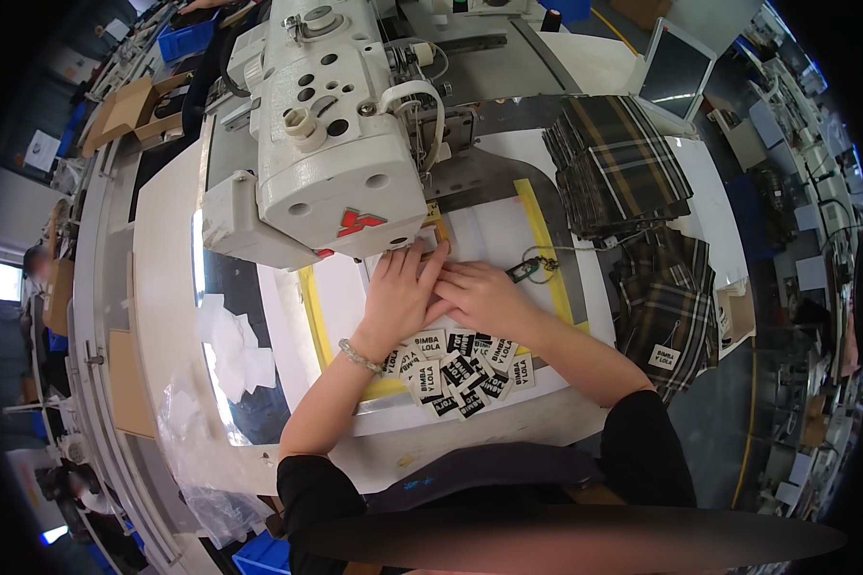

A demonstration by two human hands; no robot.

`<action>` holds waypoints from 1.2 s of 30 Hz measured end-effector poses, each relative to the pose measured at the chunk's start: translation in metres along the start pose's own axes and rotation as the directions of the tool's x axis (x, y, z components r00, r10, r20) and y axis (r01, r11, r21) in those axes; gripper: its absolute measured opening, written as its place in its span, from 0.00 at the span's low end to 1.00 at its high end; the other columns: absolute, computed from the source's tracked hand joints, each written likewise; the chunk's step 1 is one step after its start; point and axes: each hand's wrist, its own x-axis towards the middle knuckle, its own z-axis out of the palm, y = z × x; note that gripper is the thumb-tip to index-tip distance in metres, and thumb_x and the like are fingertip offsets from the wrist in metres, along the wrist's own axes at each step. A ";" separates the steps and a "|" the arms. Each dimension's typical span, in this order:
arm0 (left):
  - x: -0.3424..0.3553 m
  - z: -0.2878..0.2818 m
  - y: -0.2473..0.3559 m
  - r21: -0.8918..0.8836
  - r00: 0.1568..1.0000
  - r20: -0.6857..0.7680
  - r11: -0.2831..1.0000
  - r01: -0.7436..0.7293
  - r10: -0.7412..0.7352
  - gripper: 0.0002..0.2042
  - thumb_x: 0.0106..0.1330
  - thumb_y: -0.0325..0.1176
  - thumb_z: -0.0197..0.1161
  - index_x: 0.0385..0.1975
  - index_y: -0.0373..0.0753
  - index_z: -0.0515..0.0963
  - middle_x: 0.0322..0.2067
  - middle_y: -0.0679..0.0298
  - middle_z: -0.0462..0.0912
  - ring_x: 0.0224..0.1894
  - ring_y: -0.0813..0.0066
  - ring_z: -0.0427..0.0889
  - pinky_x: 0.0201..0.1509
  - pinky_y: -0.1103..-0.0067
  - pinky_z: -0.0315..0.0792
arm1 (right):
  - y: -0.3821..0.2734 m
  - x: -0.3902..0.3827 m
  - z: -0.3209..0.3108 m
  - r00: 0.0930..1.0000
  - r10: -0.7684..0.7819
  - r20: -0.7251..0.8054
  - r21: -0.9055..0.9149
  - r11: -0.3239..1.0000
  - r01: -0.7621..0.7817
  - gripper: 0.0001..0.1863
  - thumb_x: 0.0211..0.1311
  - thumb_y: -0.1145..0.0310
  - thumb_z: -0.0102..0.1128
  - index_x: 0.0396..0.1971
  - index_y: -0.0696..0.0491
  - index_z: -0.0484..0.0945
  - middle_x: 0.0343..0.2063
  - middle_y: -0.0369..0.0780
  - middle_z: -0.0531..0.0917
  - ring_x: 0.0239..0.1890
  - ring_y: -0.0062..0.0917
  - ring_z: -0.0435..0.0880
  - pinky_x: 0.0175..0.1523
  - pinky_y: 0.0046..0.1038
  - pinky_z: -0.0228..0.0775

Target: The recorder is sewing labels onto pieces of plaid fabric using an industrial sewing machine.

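My left hand [403, 287], with a bead bracelet at the wrist, lies with fingers extended beneath the white sewing machine's head [326, 163]. My right hand [479, 292] rests beside it, fingers slightly bent and touching the left one; what lies under the fingertips is mostly hidden. Both are on a pale work plate [489, 230] edged with yellow tape [537, 225]. A pile of small black and white labels [455, 369] is between my forearms. Green snips [524, 270] on a cord lie right of my right hand.
Folded plaid fabric is stacked [618, 163] at the right, above a looser plaid pile [662, 307]. A tablet-like screen [674, 72] stands behind. White scraps [240, 355] and plastic film [192, 441] lie at the left. Cartons [129, 115] and a blurred person [36, 264] are farther left.
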 end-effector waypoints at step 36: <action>-0.003 -0.003 -0.003 -0.012 0.986 -0.146 0.997 -0.079 0.077 0.24 0.54 0.37 0.63 0.53 0.38 0.74 0.53 0.55 0.76 0.53 0.61 0.76 0.59 0.68 0.66 | 0.000 0.002 0.002 0.998 0.056 0.030 -0.018 0.998 -0.055 0.17 0.49 0.67 0.64 0.40 0.57 0.78 0.43 0.45 0.83 0.49 0.36 0.82 0.62 0.35 0.69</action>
